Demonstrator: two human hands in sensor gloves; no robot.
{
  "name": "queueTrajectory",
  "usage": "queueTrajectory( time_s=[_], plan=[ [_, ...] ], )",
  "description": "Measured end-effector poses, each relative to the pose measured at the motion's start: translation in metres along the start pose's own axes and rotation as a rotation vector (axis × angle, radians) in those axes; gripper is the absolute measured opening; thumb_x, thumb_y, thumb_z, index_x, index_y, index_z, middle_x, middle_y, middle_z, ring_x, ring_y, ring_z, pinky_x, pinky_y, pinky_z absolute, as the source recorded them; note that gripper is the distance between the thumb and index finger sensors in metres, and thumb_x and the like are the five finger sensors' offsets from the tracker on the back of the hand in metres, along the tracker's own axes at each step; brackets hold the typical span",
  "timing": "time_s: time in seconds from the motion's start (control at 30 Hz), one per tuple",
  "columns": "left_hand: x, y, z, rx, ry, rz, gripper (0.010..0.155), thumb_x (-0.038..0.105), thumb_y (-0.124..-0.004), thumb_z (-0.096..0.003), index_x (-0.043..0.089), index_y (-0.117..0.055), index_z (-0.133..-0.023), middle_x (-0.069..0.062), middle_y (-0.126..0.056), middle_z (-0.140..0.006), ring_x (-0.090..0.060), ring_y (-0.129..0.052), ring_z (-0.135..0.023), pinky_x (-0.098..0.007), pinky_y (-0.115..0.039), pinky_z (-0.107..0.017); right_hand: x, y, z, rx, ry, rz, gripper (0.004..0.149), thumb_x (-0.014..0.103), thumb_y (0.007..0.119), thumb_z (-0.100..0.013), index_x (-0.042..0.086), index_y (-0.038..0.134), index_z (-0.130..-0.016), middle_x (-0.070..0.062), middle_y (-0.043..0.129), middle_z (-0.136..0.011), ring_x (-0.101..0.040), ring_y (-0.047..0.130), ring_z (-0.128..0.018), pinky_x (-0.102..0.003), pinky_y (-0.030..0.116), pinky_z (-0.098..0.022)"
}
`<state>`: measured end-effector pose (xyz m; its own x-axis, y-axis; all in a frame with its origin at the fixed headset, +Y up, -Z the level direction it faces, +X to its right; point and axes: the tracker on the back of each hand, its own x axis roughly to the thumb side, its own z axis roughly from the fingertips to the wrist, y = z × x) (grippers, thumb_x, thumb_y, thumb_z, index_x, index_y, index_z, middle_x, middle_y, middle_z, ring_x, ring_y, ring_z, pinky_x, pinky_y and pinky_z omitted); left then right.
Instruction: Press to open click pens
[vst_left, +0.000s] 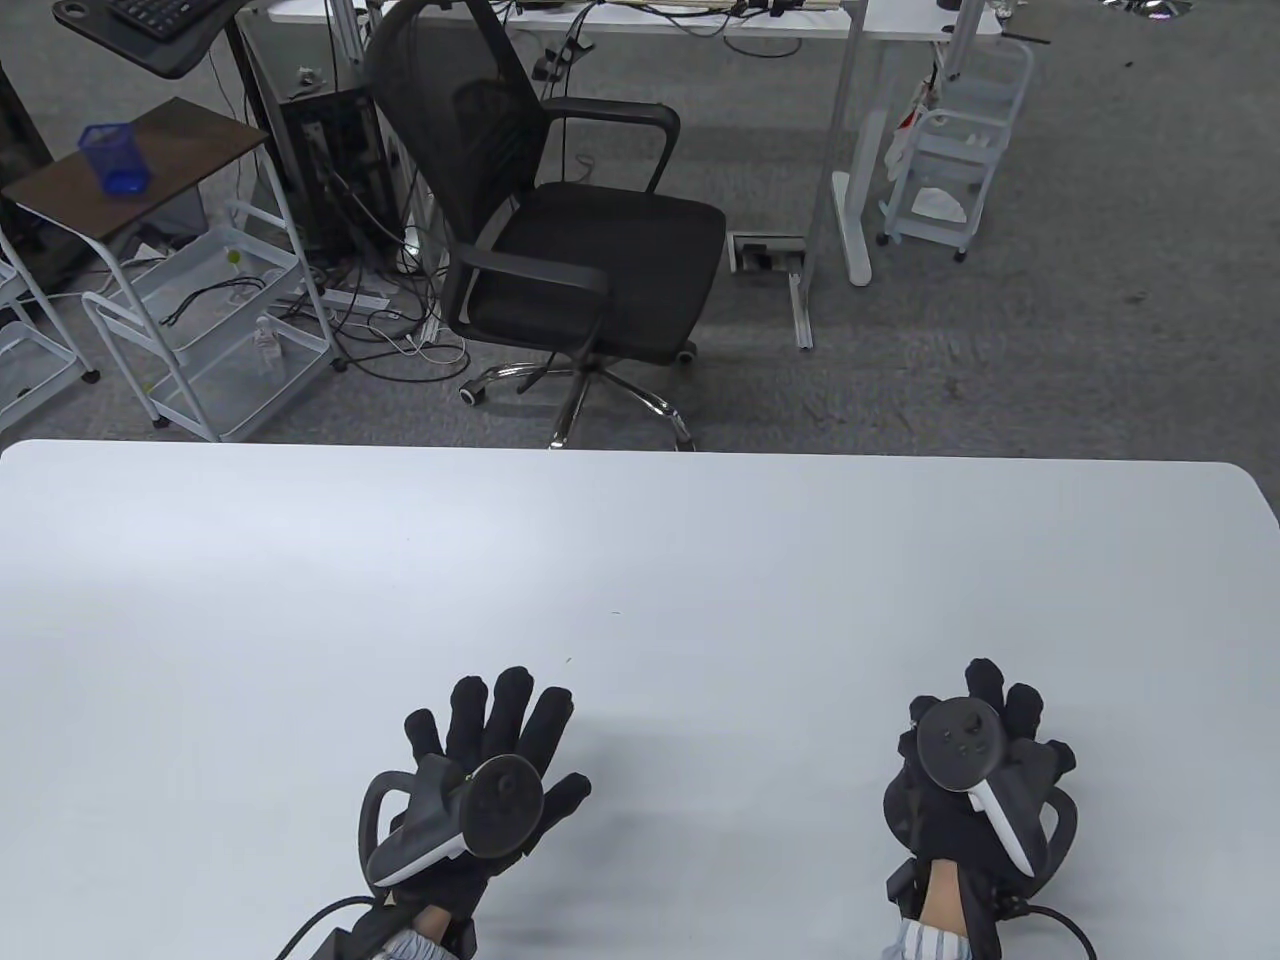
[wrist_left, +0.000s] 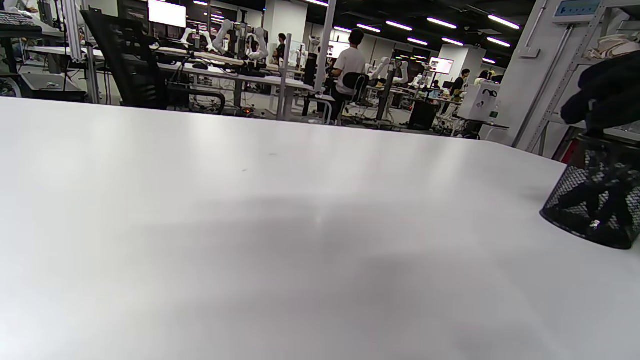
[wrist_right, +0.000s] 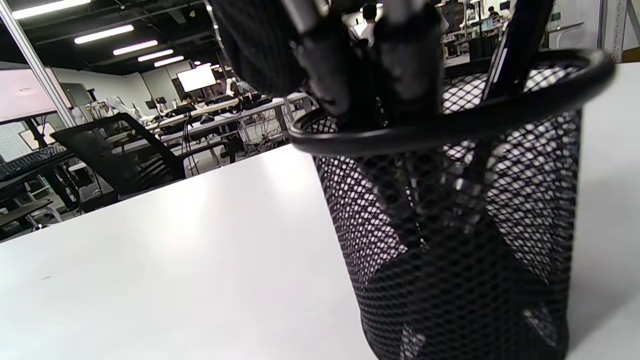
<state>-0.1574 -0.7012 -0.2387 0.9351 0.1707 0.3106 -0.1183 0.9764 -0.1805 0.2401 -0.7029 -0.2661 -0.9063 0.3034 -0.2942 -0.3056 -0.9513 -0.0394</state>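
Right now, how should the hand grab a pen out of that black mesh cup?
From above. The pens stand nearly upright in the mesh cup, with only their top ends poking above its rim. The right hand is over the cup, so its fingers could probably pinch one top end and lift straight up.

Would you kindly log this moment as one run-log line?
left hand: flat on table, idle | right hand: fingers reaching into mesh pen cup | pens: unclear
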Motion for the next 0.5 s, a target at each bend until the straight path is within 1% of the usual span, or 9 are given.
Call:
queueTrajectory(
  time_s=[0.13,0.27,0.43,0.5],
  plan=[
    [0.000,0.000,0.000,-0.002,0.001,-0.004,0.074,0.064,-0.047,-0.0687,0.027,-0.018,-0.126,-0.021,-0.012,-0.131,-0.062,-0.018,-0.114,-0.084,-0.019,-0.070,0.001,-0.003,0.001,-0.033,0.002,0.017,0.042,0.017,0.082,-0.061,0.002,0.080,-0.100,-0.023,0.024,-0.125,-0.055,0.010,-0.107,-0.083,0.011,-0.063],
    [0.000,0.000,0.000,0.001,0.003,-0.004,0.074,0.064,-0.047,-0.0687,0.027,-0.018,-0.126,-0.021,-0.012,-0.131,-0.062,-0.018,-0.114,-0.084,-0.019,-0.070,0.004,-0.013,0.007,-0.082,-0.010,0.014,0.042,0.017,0.081,-0.062,0.004,0.078,-0.102,-0.024,0.024,-0.125,-0.055,0.009,-0.107,-0.083,0.011,-0.063],
    [0.000,0.000,0.000,0.001,0.003,-0.005,0.074,0.064,-0.047,-0.0687,0.027,-0.018,-0.126,-0.021,-0.012,-0.131,-0.062,-0.018,-0.114,-0.084,-0.019,-0.070,0.018,-0.038,0.025,-0.165,-0.054,0.011,0.044,0.017,0.079,-0.063,0.003,0.075,-0.104,-0.028,0.024,-0.125,-0.057,0.008,-0.106,-0.084,0.011,-0.063],
    [0.000,0.000,0.000,0.002,0.003,-0.007,0.074,0.064,-0.047,-0.0687,0.027,-0.018,-0.126,-0.021,-0.012,-0.131,-0.062,-0.018,-0.114,-0.084,-0.019,-0.070,0.028,-0.052,0.038,-0.221,-0.096,-0.005,0.044,0.016,0.078,-0.064,0.002,0.074,-0.105,-0.033,0.026,-0.124,-0.060,0.010,-0.105,-0.084,0.012,-0.062]
  ],
)
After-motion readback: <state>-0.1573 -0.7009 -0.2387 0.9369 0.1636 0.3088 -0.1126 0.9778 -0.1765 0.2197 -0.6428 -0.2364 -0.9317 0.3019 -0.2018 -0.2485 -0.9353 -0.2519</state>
